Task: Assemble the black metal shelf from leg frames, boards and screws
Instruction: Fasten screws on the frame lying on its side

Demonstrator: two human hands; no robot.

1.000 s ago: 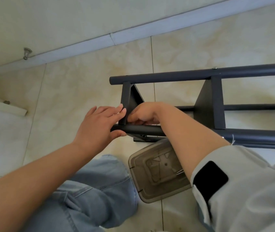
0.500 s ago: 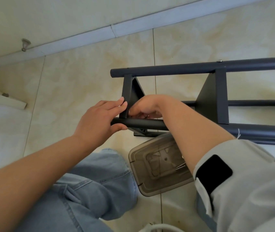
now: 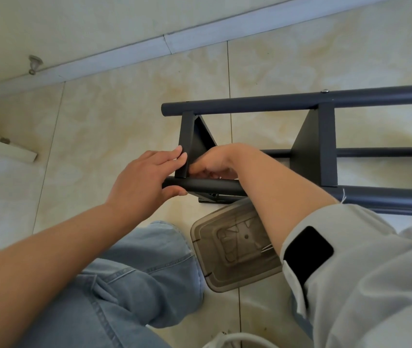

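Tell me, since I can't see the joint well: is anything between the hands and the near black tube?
Nothing visible. The left hand already grips the near tube's end, fingertips on the end board. The right hand works just above it; what its fingers hold is hidden.

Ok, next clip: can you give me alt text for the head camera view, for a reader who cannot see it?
Seen from above, a person's left hand grips the end of the near black tube of a shelf frame lying on a tiled floor, while the right hand works with curled fingers at the end board. A smoky plastic box sits below, by a denim-clad knee.
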